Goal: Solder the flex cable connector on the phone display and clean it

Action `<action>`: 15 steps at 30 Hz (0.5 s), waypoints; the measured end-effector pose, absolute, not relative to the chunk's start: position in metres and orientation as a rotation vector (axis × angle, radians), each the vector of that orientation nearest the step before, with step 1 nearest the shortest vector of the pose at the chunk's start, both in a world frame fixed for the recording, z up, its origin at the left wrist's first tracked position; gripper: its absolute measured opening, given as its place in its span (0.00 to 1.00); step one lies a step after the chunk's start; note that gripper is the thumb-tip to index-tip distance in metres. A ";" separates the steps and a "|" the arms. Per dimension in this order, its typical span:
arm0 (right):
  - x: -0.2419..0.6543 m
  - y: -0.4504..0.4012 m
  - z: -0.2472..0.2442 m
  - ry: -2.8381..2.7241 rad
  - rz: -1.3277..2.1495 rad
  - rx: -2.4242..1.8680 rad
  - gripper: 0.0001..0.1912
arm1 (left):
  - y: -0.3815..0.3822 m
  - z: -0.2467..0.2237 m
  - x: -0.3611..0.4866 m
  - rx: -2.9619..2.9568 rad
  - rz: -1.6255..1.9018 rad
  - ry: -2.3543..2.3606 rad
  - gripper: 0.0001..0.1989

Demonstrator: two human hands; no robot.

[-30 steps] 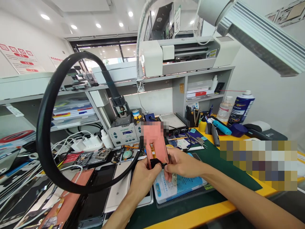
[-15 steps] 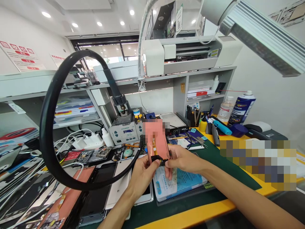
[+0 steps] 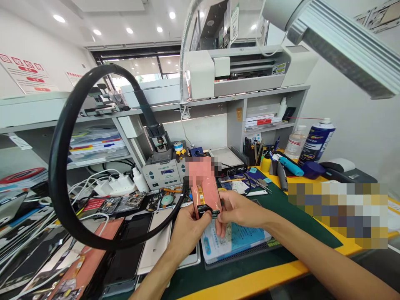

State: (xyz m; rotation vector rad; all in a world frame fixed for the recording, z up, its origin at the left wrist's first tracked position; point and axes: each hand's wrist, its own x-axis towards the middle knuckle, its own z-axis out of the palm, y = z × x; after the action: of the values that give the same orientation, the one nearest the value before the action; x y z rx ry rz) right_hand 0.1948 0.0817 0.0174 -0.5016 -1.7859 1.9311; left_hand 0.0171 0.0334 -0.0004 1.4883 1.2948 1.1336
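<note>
Both hands are raised over the bench, pinching the lower end of a phone screen panel [image 3: 204,187] that stands tilted upward. Its face is covered in pink film, and its top part is pixelated. An orange flex cable [image 3: 201,196] runs down its middle to a black piece [image 3: 204,211] at the lower edge. My left hand [image 3: 187,233] grips the panel's lower left corner. The fingers of my right hand [image 3: 237,211] pinch its lower right corner, beside the black piece.
Below my hands lie a blue printed sheet [image 3: 234,243] on a dark mat and a white phone [image 3: 153,246]. A black hose [image 3: 62,166] loops at left. A soldering station [image 3: 161,175] stands behind the panel, and tools and a spray can [image 3: 317,139] stand at right.
The panel has shifted only slightly between my hands, and the view has tilted a little. My grip looks the same throughout.
</note>
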 end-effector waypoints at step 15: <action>0.189 0.078 0.017 -1.773 1.904 -0.563 0.18 | 0.035 -0.004 0.019 1.566 1.147 1.408 0.14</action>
State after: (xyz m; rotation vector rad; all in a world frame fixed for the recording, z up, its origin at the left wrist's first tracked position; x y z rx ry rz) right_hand 0.1888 0.0784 0.0166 -0.5627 -1.7730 1.9039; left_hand 0.0186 0.0353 -0.0041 1.5661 1.4082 1.1473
